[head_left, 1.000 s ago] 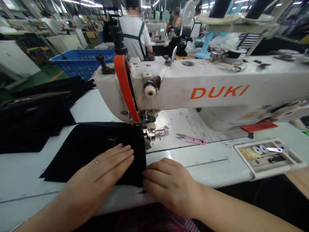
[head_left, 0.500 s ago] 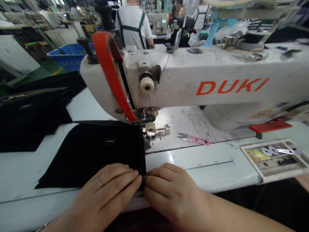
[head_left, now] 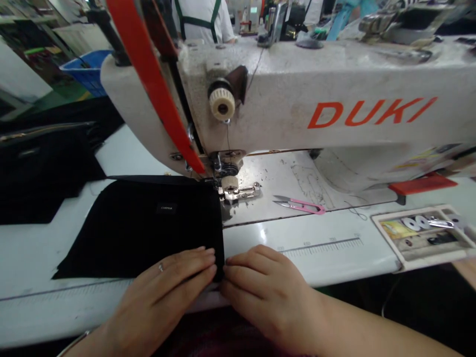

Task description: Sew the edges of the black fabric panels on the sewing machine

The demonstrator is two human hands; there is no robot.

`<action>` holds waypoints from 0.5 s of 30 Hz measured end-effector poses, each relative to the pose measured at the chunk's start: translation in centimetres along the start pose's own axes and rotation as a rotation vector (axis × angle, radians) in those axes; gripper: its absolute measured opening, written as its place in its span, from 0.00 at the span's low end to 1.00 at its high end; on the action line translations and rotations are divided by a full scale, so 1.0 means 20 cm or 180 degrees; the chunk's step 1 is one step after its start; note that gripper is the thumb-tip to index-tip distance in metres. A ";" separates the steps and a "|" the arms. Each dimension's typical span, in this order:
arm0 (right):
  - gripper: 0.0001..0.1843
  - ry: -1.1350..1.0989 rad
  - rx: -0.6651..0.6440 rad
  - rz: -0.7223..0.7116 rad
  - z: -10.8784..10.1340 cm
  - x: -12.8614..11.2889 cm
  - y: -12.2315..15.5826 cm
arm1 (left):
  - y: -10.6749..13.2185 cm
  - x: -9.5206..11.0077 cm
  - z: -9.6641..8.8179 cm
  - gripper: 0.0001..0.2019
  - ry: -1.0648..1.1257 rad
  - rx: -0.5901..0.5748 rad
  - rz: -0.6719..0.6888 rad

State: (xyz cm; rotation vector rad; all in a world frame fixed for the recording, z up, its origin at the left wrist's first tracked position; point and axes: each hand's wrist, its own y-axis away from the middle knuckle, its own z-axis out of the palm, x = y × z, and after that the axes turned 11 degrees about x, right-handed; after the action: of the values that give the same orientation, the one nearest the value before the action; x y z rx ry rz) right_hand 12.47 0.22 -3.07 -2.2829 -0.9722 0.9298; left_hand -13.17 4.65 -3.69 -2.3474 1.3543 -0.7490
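Observation:
A black fabric panel point(head_left: 137, 228) lies flat on the white sewing table point(head_left: 253, 267), with a small dark label point(head_left: 166, 208) on it. Its far right corner reaches the presser foot point(head_left: 230, 191) of the white DUKI sewing machine point(head_left: 334, 99). My left hand point(head_left: 159, 292), wearing a ring, presses the panel's near edge. My right hand point(head_left: 267, 292) lies on the bare table, its fingertips against the panel's right edge at the near corner. The needle is hard to make out.
Pink-handled thread snips point(head_left: 301, 206) lie right of the presser foot. A tray of bobbins and small parts point(head_left: 420, 233) sits at the right. A stack of black fabric point(head_left: 44, 173) lies at the left. Beyond stand a blue crate point(head_left: 87, 72) and a co-worker point(head_left: 201, 15).
My left hand has slid toward the panel's near right corner, next to my right hand. The view has tilted down and the machine looks larger. The panel stays at the presser foot.

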 end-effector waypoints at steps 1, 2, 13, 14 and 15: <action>0.13 -0.0021 0.0022 0.0019 0.00 0.00 0.00 | -0.01 0.00 0.00 0.20 -0.0036 0.0006 0.0060; 0.12 -0.0041 0.0035 0.0039 0.00 0.00 0.01 | -0.01 0.00 0.00 0.20 -0.0058 -0.0024 0.0115; 0.08 -0.0334 -0.0148 0.0182 -0.03 0.02 0.03 | -0.04 -0.03 0.01 0.17 0.0536 -0.0350 -0.0065; 0.07 -0.0391 -0.0134 0.0232 -0.03 0.02 0.04 | -0.05 -0.03 0.01 0.17 0.0557 -0.0336 -0.0034; 0.07 -0.0438 -0.0110 0.0296 -0.03 0.02 0.04 | -0.05 -0.03 0.01 0.17 0.0565 -0.0327 -0.0001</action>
State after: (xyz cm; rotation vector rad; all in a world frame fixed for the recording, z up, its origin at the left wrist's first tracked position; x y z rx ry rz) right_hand 13.56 -0.03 -3.32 -2.3355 -0.9521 1.1301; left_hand -12.58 5.66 -3.38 -2.4076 1.4980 -0.9280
